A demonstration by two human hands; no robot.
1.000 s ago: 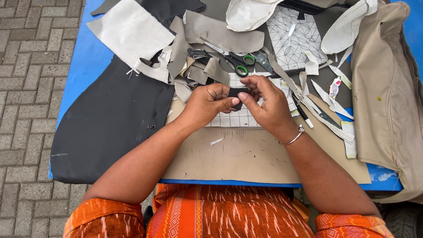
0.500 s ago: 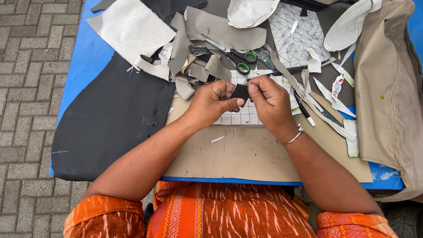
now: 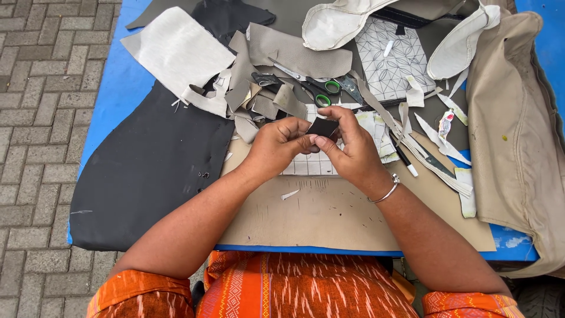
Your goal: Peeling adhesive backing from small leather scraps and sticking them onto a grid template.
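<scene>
Both hands meet over the middle of the blue table (image 3: 118, 94) and pinch a small black piece of material (image 3: 323, 127) between their fingertips. My left hand (image 3: 276, 146) grips its left side. My right hand (image 3: 347, 144), with a silver bangle at the wrist, grips its right side and top. Under the hands lies a white sheet with a grid (image 3: 312, 165) on a tan cardboard sheet (image 3: 329, 212).
A large black sheet (image 3: 147, 171) covers the left. Green-handled scissors (image 3: 312, 88) lie among grey and beige scraps behind the hands. A patterned white panel (image 3: 388, 65), a black-and-white pen (image 3: 403, 159), a small tube (image 3: 445, 123) and a beige cover (image 3: 518, 135) lie at right.
The hands stay together on the small black piece and have turned it slightly; its flat face now shows more clearly between the fingertips.
</scene>
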